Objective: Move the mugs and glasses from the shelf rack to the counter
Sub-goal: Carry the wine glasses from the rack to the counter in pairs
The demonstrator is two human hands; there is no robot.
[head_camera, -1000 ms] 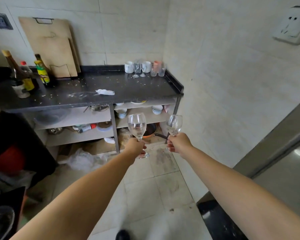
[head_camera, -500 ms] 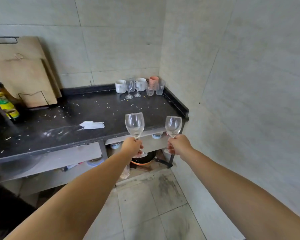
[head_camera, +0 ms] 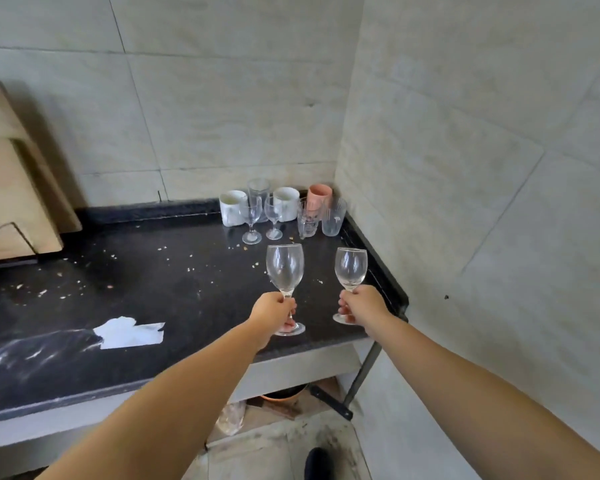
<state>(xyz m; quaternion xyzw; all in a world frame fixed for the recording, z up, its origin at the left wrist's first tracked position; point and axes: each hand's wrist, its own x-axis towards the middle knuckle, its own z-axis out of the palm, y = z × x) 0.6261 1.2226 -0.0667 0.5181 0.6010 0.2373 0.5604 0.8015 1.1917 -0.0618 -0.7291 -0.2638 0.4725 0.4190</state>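
While both grips pinch stems, left hand [head_camera: 274, 308] w/ empty wine glass [head_camera: 284, 268], right hand [head_camera: 361, 303] w/ empty smaller glass [head_camera: 350, 270], over counter [head_camera: 187, 289].

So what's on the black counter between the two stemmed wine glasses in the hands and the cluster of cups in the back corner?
In the head view, only bare black counter with scattered crumbs separates the held wine glasses from the cluster of cups.

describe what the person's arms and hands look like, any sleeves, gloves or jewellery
Both forearms are bare to the frame edge, with no sleeves showing. The left hand and right hand wear no gloves, and no rings, watch or bracelets are visible. No markings or tattoos show on either arm.
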